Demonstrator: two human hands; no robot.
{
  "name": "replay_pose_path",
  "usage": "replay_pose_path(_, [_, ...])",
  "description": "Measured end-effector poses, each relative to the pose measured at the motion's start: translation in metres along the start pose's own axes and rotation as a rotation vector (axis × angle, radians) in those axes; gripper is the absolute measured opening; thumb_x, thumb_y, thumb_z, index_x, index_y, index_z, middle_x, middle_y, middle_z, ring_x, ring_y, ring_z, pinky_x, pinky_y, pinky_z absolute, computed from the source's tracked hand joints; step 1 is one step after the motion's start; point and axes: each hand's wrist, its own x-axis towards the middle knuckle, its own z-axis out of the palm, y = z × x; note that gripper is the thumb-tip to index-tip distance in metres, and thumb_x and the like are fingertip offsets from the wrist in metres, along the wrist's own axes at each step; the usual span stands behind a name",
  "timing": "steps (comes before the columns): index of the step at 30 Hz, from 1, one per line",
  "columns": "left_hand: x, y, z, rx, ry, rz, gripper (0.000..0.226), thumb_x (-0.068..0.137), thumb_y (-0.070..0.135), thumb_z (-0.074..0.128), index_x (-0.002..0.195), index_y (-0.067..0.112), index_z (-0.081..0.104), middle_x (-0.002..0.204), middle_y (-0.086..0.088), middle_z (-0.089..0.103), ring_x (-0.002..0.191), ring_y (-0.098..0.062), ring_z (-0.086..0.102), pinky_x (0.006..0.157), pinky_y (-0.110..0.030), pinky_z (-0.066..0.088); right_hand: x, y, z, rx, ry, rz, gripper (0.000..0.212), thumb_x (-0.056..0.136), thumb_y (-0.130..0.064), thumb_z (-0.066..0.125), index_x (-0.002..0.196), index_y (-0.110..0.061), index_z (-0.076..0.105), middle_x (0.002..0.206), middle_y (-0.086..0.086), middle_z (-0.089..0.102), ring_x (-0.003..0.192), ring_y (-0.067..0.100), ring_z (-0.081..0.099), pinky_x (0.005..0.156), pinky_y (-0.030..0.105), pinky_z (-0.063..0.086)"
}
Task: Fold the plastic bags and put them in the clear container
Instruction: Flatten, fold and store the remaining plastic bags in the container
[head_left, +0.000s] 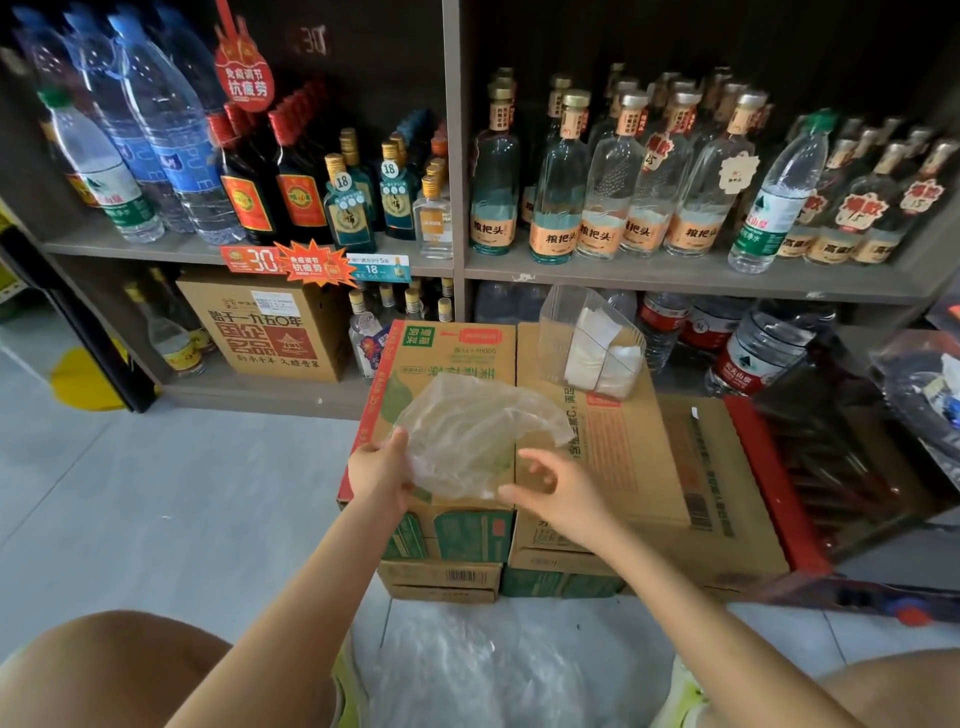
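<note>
A crumpled clear plastic bag lies spread over the top of the cardboard boxes. My left hand pinches the bag's left edge between thumb and fingers. Just right of the bag's lower corner, my right hand hovers with loosely curled fingers and holds nothing. The clear container stands at the far edge of the right box, with folded white bags inside it. More clear plastic bags lie in a heap on the floor between my knees.
A shelf unit packed with glass and water bottles rises right behind the boxes. A red crate stands to the right of the boxes. Grey floor tiles stretch to the left.
</note>
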Motion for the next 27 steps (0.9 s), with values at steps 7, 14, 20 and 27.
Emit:
replay_pose_path(7, [0.000, 0.004, -0.016, -0.224, -0.231, -0.106, 0.025, 0.098, 0.032, 0.054, 0.106, 0.009, 0.062, 0.096, -0.010, 0.069, 0.084, -0.026, 0.066, 0.074, -0.040, 0.056, 0.023, 0.005, 0.041, -0.224, 0.173, 0.007, 0.041, 0.079, -0.062, 0.062, 0.114, -0.042, 0.063, 0.093, -0.009, 0.049, 0.094, 0.013, 0.046, 0.081, 0.030, 0.038])
replay_pose_path(14, [0.015, 0.005, -0.040, -0.128, -0.209, -0.143, 0.024, 0.089, 0.005, 0.064, 0.111, -0.003, 0.059, 0.099, -0.016, 0.069, 0.078, -0.024, 0.070, 0.060, -0.033, 0.058, 0.016, 0.010, 0.041, -0.076, 0.215, 0.058, 0.012, 0.078, -0.047, 0.071, 0.077, -0.036, 0.067, 0.093, -0.012, 0.058, 0.094, 0.010, 0.050, 0.089, 0.034, 0.036])
replay_pose_path(20, [0.022, 0.005, -0.035, -0.124, -0.102, -0.084, 0.018, 0.085, 0.019, 0.072, 0.086, 0.011, 0.056, 0.091, -0.008, 0.065, 0.076, -0.017, 0.065, 0.061, -0.027, 0.056, -0.004, 0.015, -0.016, 0.368, -0.001, 0.226, 0.007, 0.086, -0.021, 0.067, 0.083, -0.016, 0.066, 0.089, -0.003, 0.067, 0.086, 0.010, 0.058, 0.069, 0.019, 0.036])
replay_pose_path(27, [0.012, -0.006, -0.033, 0.096, -0.117, 0.072, 0.023, 0.077, 0.012, 0.078, 0.070, 0.010, 0.057, 0.062, -0.001, 0.061, 0.057, -0.015, 0.053, 0.056, -0.021, 0.053, -0.011, 0.036, -0.057, 0.261, -0.106, 0.380, 0.007, 0.084, -0.017, 0.070, 0.081, -0.011, 0.069, 0.082, -0.002, 0.063, 0.081, 0.012, 0.054, 0.077, 0.028, 0.042])
